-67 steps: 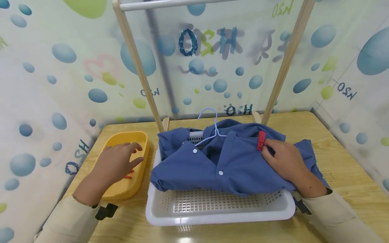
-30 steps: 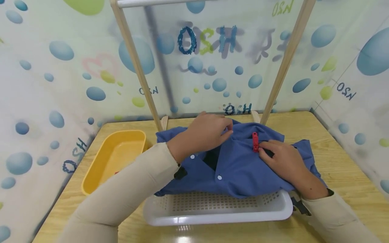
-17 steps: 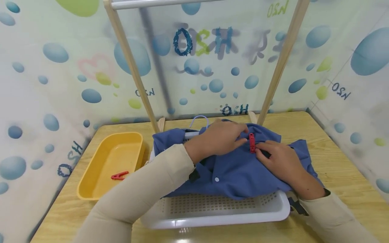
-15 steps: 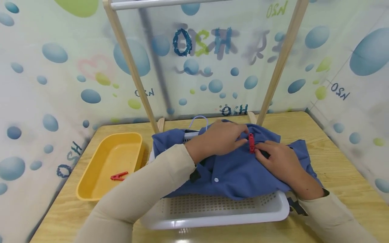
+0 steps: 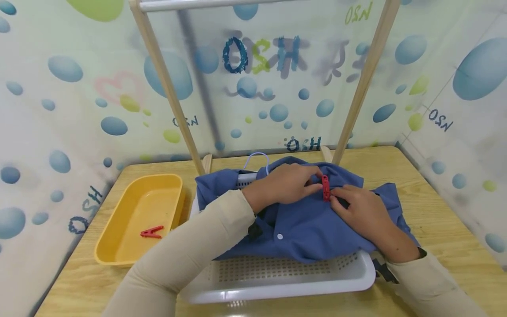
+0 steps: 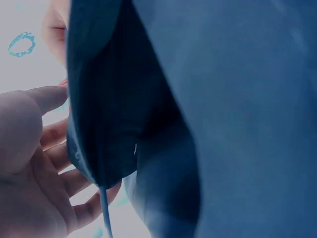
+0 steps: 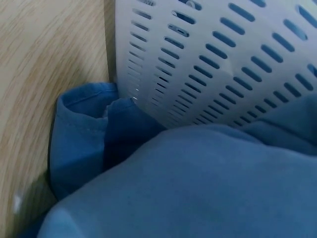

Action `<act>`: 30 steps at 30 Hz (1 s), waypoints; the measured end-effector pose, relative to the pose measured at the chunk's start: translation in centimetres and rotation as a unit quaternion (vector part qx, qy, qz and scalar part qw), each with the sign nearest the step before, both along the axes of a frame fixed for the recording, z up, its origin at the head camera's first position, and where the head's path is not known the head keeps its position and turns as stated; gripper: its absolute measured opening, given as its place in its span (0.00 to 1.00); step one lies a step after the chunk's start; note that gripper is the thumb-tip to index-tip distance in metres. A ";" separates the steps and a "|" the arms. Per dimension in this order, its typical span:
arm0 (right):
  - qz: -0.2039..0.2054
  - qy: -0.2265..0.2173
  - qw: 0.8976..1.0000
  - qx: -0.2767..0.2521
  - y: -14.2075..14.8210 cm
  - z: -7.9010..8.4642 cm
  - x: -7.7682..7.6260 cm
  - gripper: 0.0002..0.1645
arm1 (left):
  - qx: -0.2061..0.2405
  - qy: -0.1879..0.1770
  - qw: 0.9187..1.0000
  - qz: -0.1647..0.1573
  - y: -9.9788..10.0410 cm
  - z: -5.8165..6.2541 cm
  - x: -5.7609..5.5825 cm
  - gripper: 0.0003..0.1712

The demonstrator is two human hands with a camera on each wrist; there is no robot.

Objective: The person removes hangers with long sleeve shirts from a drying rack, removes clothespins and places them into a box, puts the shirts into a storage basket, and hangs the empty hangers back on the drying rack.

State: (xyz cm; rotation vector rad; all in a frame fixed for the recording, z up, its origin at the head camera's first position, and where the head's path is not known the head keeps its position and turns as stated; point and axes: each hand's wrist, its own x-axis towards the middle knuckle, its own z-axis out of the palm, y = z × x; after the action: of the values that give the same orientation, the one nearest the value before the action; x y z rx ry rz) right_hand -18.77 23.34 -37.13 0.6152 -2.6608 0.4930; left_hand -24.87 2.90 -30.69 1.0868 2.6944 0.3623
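Note:
A blue button-up shirt (image 5: 305,229) lies over a white perforated laundry basket (image 5: 285,288). The hook of a pale blue hanger (image 5: 256,154) sticks out above the collar area. My right hand (image 5: 360,209) pinches the lower end of a red clothespin (image 5: 326,188) between thumb and index finger, over the shirt's right part. From the left, my left hand (image 5: 287,182) reaches across the shirt, thumb and index apart with their tips beside the clothespin. In the left wrist view its fingers (image 6: 79,181) lie loosely spread beside the cloth. The right hand is hidden in its own wrist view.
A yellow tray (image 5: 119,211) stands left of the basket on the wooden table (image 5: 431,193), with another red clothespin (image 5: 152,232) in it. Behind the basket rises a rack with wooden posts (image 5: 364,83) and a metal top bar (image 5: 190,5).
My left hand has moved from over the yellow tray across the shirt to the clothespin, then stayed there. The right hand keeps its pinch, and the clothespin now stands slightly farther left.

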 end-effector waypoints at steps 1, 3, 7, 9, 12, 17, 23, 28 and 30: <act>0.000 0.002 1.000 0.000 0.0 0.0 0.0 0.07 | 0.002 -0.001 1.000 -0.001 0.0 0.0 0.0 0.25; -0.001 0.004 1.000 0.002 -0.1 0.0 0.0 0.07 | 0.008 -0.003 1.000 -0.003 -0.1 -0.1 0.0 0.26; 0.000 0.004 1.000 0.007 -0.2 0.0 0.0 0.07 | 0.017 -0.006 1.000 -0.010 0.0 -0.2 0.1 0.28; 0.000 0.007 1.000 0.007 -0.1 0.0 0.0 0.07 | 0.022 -0.004 1.000 -0.010 0.1 -0.2 0.1 0.28; -0.002 0.014 1.000 0.004 -0.1 -0.1 0.1 0.07 | 0.027 0.002 1.000 -0.011 0.3 -0.4 0.0 0.26; -0.004 0.016 1.000 0.004 0.0 -0.2 0.3 0.07 | 0.030 -0.004 0.999 -0.008 0.5 -0.6 0.1 0.22; 0.002 0.020 1.000 0.001 -0.1 -0.1 0.1 0.07 | 0.033 0.001 0.999 0.004 0.3 -0.4 0.2 0.22; 0.001 0.010 1.000 0.003 -0.2 -0.1 -0.1 0.07 | 0.035 -0.001 0.999 0.006 0.2 -0.5 0.2 0.22; 0.001 0.007 1.000 0.005 -0.2 -0.2 -0.1 0.08 | 0.037 -0.004 0.999 0.007 0.2 -0.6 0.2 0.22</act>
State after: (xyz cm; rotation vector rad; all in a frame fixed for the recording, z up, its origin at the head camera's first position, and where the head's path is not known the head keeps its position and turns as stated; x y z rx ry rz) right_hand -18.85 23.17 -37.30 0.6224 -2.6505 0.4748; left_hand -24.68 3.07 -31.26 1.0842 2.7017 0.4716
